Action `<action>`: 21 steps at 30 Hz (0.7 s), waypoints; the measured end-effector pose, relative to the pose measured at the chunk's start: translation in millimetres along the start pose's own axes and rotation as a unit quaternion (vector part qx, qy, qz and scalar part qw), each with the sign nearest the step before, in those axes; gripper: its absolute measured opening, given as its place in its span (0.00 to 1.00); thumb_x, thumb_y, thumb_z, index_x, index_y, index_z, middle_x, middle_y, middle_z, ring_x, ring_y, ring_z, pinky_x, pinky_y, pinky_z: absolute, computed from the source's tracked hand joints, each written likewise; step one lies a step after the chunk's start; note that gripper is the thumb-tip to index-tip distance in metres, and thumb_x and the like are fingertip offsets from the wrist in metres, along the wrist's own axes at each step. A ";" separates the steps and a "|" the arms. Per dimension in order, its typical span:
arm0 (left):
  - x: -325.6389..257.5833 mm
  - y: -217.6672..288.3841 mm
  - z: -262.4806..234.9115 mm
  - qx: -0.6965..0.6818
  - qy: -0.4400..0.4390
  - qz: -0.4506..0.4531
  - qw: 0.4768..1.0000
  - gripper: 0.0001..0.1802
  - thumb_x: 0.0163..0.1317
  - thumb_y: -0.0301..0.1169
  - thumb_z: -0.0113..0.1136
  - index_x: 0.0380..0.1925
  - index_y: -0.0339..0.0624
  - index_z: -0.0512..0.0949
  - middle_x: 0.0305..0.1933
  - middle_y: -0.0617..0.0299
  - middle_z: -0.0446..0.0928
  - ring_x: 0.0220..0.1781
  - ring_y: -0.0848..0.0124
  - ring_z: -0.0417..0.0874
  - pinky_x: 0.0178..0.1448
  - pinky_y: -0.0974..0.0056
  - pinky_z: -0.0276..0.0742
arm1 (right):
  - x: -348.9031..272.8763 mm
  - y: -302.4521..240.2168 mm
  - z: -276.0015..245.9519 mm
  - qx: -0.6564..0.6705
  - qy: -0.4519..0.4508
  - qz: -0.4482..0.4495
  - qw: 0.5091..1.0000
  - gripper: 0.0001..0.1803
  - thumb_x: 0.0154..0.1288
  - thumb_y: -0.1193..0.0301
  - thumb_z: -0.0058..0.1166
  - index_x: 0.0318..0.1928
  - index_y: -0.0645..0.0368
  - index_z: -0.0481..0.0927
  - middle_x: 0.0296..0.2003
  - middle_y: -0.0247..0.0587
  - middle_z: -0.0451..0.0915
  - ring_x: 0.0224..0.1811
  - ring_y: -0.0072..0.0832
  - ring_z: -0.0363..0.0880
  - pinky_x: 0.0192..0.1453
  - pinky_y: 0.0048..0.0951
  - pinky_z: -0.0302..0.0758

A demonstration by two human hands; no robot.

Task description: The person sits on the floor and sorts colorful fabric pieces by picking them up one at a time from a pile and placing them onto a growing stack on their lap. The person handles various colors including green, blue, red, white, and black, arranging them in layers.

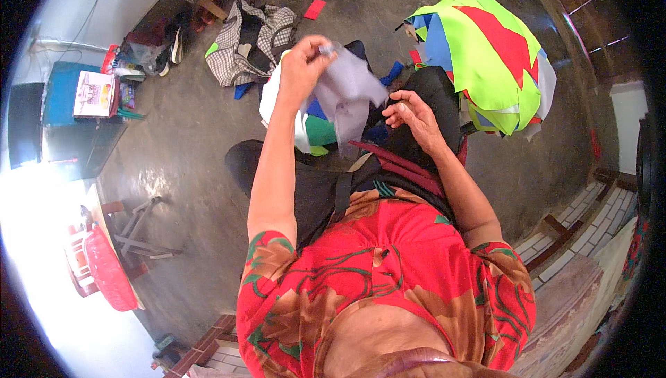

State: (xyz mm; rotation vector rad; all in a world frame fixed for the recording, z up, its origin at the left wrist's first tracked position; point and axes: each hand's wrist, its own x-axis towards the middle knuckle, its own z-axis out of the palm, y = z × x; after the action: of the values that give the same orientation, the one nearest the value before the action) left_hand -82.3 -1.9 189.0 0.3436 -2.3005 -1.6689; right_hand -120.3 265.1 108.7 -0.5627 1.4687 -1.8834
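A thin grey piece of cloth (355, 93) hangs in front of me, pinched at its upper left corner by my left hand (303, 66). My right hand (416, 120) is beside the cloth's right edge, fingers loosely bent and apart, with nothing visible in them. Behind and below the cloth lies a heap of fabric pieces, including a white piece (271, 95) and a dark green piece (320, 131); the grey cloth partly covers them. On the right stands a large heap of cut fabric (447, 39), with lime-green pieces on top and a red piece (501, 44) among them.
A checked cloth bundle (236, 55) lies on the floor ahead, near a small red scrap (314, 9). Shoes (176, 46) are at the far left, near a teal cabinet (64, 97). A folding stand (144, 232) and a red-covered seat (109, 267) are at left.
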 end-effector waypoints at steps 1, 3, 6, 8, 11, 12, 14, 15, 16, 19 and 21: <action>13.2 -10.0 2.7 0.013 0.042 0.049 0.998 0.20 0.50 0.29 0.65 0.45 0.40 0.74 0.40 0.60 0.79 0.41 0.73 0.78 0.47 0.68 0.73 | -0.5 0.2 0.7 0.000 0.002 0.002 1.000 0.18 0.71 0.64 0.42 0.54 0.61 0.65 0.40 0.41 0.79 0.37 0.22 0.77 0.42 0.23 0.73; 29.9 -66.9 -3.8 0.229 0.139 0.117 0.956 0.27 0.47 0.32 0.66 0.50 0.42 0.71 0.49 0.53 0.76 0.51 0.60 0.76 0.55 0.59 0.71 | 0.4 -0.7 3.6 -0.001 0.000 0.006 1.000 0.17 0.71 0.64 0.42 0.54 0.61 0.66 0.40 0.41 0.79 0.37 0.22 0.77 0.43 0.23 0.73; 16.3 -90.5 15.5 0.260 0.135 0.085 0.952 0.27 0.46 0.32 0.66 0.49 0.43 0.70 0.50 0.51 0.74 0.54 0.53 0.73 0.57 0.55 0.68 | -0.6 -3.7 0.6 -0.020 0.018 0.011 1.000 0.17 0.71 0.65 0.42 0.54 0.61 0.66 0.39 0.41 0.79 0.36 0.22 0.77 0.42 0.23 0.74; -8.1 -108.5 28.8 0.257 0.101 0.088 0.957 0.26 0.46 0.31 0.65 0.47 0.42 0.71 0.49 0.51 0.74 0.53 0.52 0.73 0.55 0.54 0.68 | 0.1 -2.9 0.8 -0.023 0.018 0.017 0.999 0.17 0.71 0.65 0.43 0.54 0.61 0.67 0.39 0.41 0.79 0.36 0.22 0.77 0.42 0.23 0.74; -43.2 -133.4 51.8 0.272 0.080 0.028 0.959 0.24 0.46 0.30 0.65 0.46 0.41 0.72 0.49 0.51 0.74 0.53 0.52 0.73 0.55 0.54 0.68 | 0.3 -4.8 2.8 -0.033 0.016 0.021 0.999 0.16 0.70 0.65 0.44 0.53 0.61 0.67 0.39 0.41 0.79 0.36 0.22 0.78 0.42 0.23 0.74; -51.9 -138.8 56.1 0.234 0.067 -0.005 0.970 0.24 0.46 0.30 0.65 0.45 0.41 0.72 0.49 0.52 0.73 0.53 0.53 0.72 0.56 0.54 0.67 | 0.1 -5.1 3.0 -0.038 0.015 0.020 0.999 0.16 0.70 0.66 0.44 0.53 0.62 0.67 0.39 0.41 0.79 0.36 0.22 0.78 0.41 0.23 0.74; -59.3 -148.4 59.9 0.256 0.072 -0.014 0.964 0.24 0.46 0.29 0.65 0.45 0.41 0.72 0.49 0.52 0.73 0.53 0.53 0.72 0.57 0.54 0.66 | 0.3 -4.5 3.3 -0.034 0.017 0.024 0.999 0.15 0.70 0.66 0.44 0.52 0.62 0.68 0.39 0.41 0.79 0.36 0.22 0.78 0.42 0.23 0.74; -60.9 -153.5 60.6 0.266 0.074 -0.018 0.961 0.23 0.46 0.29 0.65 0.45 0.41 0.72 0.49 0.52 0.73 0.54 0.53 0.72 0.57 0.54 0.65 | 0.1 -4.0 3.1 -0.032 0.019 0.026 0.999 0.15 0.70 0.67 0.44 0.52 0.62 0.69 0.39 0.41 0.80 0.36 0.22 0.78 0.42 0.23 0.74; -57.3 -152.1 59.9 0.275 0.089 -0.010 0.957 0.22 0.46 0.30 0.65 0.44 0.42 0.72 0.48 0.53 0.73 0.53 0.53 0.72 0.56 0.53 0.65 | 0.6 -3.6 2.3 -0.033 0.019 0.029 0.999 0.15 0.70 0.67 0.44 0.52 0.62 0.69 0.39 0.41 0.80 0.36 0.22 0.78 0.42 0.23 0.74; -37.4 -148.5 55.1 0.309 0.115 -0.027 0.944 0.22 0.47 0.31 0.64 0.44 0.43 0.73 0.46 0.53 0.73 0.52 0.54 0.72 0.55 0.52 0.66 | 0.4 -0.9 0.8 -0.035 0.016 0.036 0.999 0.14 0.70 0.68 0.45 0.51 0.62 0.70 0.39 0.41 0.80 0.36 0.22 0.78 0.42 0.23 0.74; -17.2 -146.0 50.4 0.320 0.126 -0.032 0.938 0.21 0.48 0.33 0.64 0.45 0.44 0.73 0.46 0.53 0.74 0.51 0.54 0.72 0.53 0.52 0.67 | 1.1 -0.6 0.6 -0.035 0.009 0.036 0.999 0.13 0.69 0.68 0.45 0.50 0.62 0.70 0.38 0.40 0.79 0.36 0.22 0.77 0.42 0.24 0.74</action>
State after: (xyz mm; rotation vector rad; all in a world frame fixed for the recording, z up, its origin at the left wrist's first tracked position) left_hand -80.1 4.2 33.7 0.7207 -2.5799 -0.7833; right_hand -120.8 264.0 109.4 -0.5192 1.5508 -1.7933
